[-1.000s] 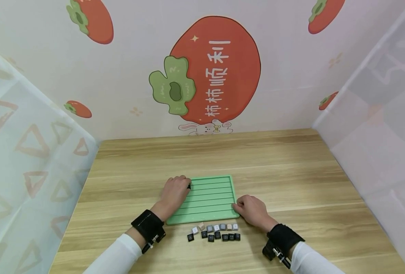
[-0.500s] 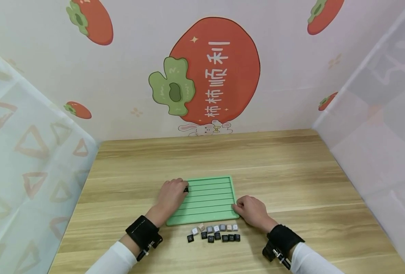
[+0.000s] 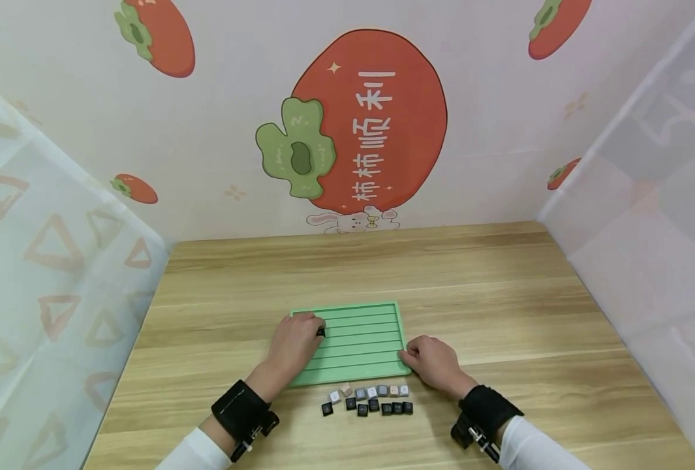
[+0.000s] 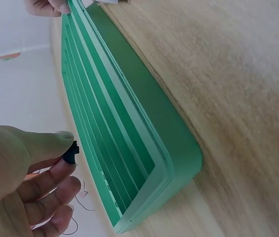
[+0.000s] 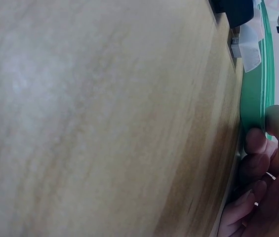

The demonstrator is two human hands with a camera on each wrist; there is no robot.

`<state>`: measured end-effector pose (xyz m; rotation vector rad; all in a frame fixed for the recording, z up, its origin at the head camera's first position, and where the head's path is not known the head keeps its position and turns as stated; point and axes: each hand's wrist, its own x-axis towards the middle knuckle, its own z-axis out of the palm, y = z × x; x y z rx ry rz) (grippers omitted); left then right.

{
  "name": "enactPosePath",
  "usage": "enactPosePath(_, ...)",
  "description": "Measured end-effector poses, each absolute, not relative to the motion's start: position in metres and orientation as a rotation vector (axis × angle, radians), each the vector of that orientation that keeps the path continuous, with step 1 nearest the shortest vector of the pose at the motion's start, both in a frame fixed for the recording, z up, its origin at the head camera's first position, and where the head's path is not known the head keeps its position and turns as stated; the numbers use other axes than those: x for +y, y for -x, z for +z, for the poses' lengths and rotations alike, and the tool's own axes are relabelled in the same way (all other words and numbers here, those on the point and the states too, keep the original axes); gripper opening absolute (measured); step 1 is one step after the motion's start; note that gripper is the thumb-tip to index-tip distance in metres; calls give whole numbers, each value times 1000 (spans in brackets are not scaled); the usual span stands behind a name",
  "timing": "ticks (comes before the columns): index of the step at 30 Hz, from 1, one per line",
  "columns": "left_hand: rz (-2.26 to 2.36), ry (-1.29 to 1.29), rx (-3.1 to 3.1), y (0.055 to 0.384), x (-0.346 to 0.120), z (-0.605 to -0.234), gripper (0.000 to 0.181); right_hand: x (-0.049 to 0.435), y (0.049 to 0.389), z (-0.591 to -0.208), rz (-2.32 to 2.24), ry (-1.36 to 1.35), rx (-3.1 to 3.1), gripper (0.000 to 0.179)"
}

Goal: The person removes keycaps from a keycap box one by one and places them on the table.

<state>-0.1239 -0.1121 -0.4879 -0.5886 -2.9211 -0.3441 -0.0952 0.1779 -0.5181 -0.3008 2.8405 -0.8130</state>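
Observation:
Between thumb and index finger, my left hand (image 3: 293,346) pinches a small black keycap (image 3: 321,331). That hand hovers over the left part of a green ridged tray (image 3: 365,343). In the left wrist view, the keycap (image 4: 70,152) is held apart from the tray, above its slots. At the tray's front right corner, my right hand (image 3: 434,363) grips the rim. The right wrist view has its thumb on top of the green edge (image 5: 253,96) and its fingers curled against the side.
In front of the tray lie loose keycaps in two uneven rows. Light grey, white and beige ones (image 3: 372,392) are nearer the tray; several black ones (image 3: 386,408) lie closer to me. The wooden table (image 3: 500,287) meets a printed backdrop (image 3: 488,130) behind.
My left hand, carrying the black keycap, has come slightly toward me from the tray's far left corner, uncovering that corner. The right hand stays on the rim.

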Motion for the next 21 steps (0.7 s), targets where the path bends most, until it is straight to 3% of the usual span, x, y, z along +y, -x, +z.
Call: enactPosePath(21, -360, 593, -2944, 109, -117, -488, 16, 177, 95, -520, -814, 289, 2839, 55)
